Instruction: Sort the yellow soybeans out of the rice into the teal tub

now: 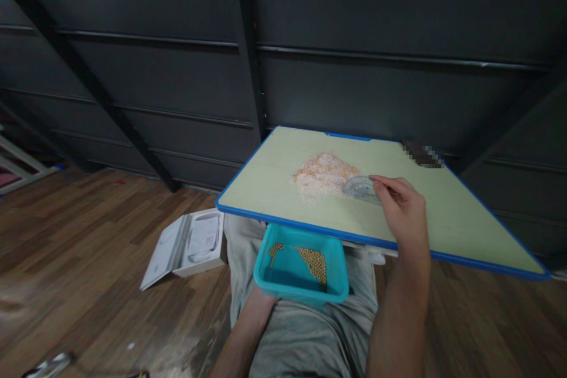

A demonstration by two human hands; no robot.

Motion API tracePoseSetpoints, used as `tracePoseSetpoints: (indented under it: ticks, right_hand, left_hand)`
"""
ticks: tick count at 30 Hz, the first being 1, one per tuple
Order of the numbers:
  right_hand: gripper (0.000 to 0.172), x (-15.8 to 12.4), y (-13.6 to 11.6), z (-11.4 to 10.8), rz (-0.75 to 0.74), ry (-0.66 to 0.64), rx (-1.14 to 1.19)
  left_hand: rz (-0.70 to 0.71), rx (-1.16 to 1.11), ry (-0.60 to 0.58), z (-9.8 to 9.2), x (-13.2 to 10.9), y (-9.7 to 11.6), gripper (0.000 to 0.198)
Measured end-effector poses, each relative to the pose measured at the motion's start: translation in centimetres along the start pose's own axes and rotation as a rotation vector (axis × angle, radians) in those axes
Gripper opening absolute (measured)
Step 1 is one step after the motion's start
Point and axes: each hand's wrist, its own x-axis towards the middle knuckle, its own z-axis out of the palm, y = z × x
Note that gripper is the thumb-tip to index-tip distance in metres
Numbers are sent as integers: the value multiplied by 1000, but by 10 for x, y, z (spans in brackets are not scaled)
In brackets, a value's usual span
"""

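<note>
A clear plastic protractor is pinched between the thumb and fingers of my right hand. Its curved edge is at the near right side of a heap of white grains mixed with yellow ones on the pale green tabletop. Below the table's front edge, a turquoise plastic basin sits over my lap, with round tan beans gathered mostly at its right side and a few at the left. My left hand holds the basin from underneath, its fingers hidden by it.
An opened white box lies on the wooden floor to the left. Behind the table rises a dark panelled wall. A pixelated dark object is at the table's far right corner. The table has a blue rim.
</note>
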Motion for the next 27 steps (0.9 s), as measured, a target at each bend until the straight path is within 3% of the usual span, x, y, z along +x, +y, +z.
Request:
tracePoseSetpoints:
  ticks: [6, 15, 27]
  right_hand:
    - [27, 0, 2, 0, 0, 21, -16]
    - [24, -2, 2, 2, 29, -18, 59]
    - [22, -3, 2, 1, 26, -41, 72]
  left_hand:
    - [-37, 10, 85, 1, 4, -1, 53]
    - [-39, -15, 85, 16, -3, 1, 60]
    - [-7, -26, 60, 12, -3, 2, 58]
